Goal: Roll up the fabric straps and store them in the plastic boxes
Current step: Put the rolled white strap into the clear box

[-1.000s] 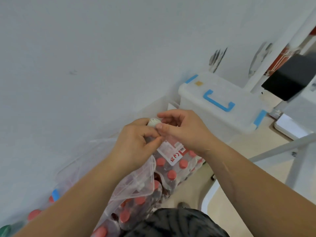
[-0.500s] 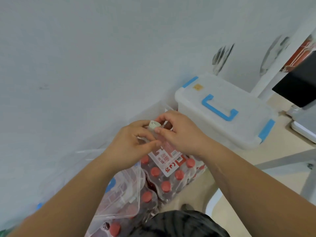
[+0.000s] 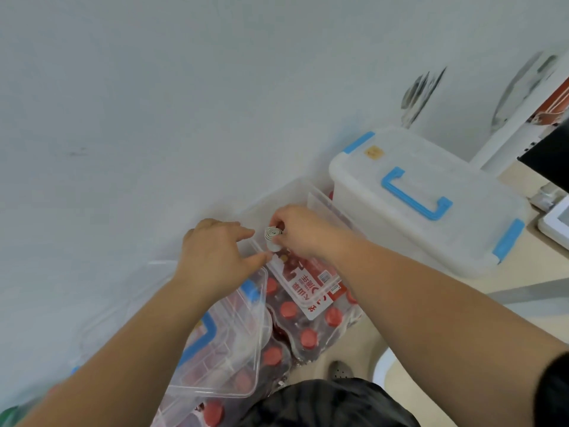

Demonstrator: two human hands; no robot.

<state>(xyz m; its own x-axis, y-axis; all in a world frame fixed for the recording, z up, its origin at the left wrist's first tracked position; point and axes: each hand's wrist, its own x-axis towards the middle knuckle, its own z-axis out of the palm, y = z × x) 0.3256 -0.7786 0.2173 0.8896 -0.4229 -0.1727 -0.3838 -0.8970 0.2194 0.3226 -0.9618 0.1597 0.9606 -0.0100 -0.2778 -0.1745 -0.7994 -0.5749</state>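
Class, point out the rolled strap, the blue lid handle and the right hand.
rolled strap (image 3: 272,236), head view, its spiral end.
blue lid handle (image 3: 408,200), head view, its long bar.
right hand (image 3: 303,230), head view, back of hand.

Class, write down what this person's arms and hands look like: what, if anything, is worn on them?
Both forearms are bare. The left hand and the right hand wear no gloves, and no ring, watch or bracelet shows. Only at the lower right corner, on the right arm, does a dark sleeve appear, seemingly a short one.
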